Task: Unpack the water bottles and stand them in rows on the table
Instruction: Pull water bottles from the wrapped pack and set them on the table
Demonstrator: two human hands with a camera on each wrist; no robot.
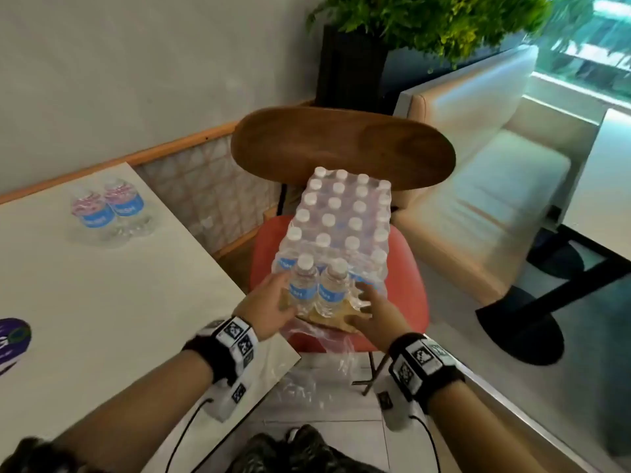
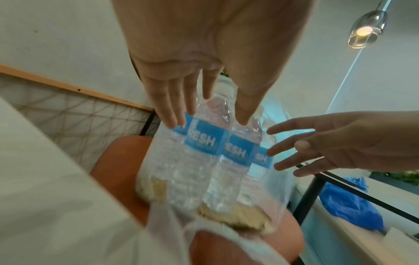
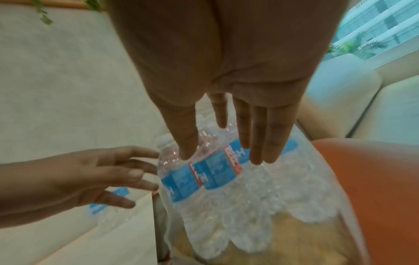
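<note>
A shrink-wrapped pack of water bottles (image 1: 341,213) sits on a red chair seat (image 1: 406,288), its wrap torn open at the near end. Two blue-labelled bottles (image 1: 303,285) (image 1: 333,290) stand exposed there on a cardboard tray (image 1: 341,319). My left hand (image 1: 278,297) reaches in at the left bottle's side with straight fingers, holding nothing. My right hand (image 1: 370,303) hovers open, to the right of the other bottle. The left wrist view shows my left hand (image 2: 207,116) just short of the bottle (image 2: 199,143). Two bottles (image 1: 92,213) (image 1: 124,199) stand on the white table (image 1: 102,302).
Loose torn wrap (image 1: 317,339) hangs off the seat's front edge. The chair's wooden back (image 1: 341,145) rises behind the pack. A beige sofa (image 1: 495,199) and a black table base (image 1: 519,329) are to the right. A purple object (image 1: 13,339) lies at the table's left edge.
</note>
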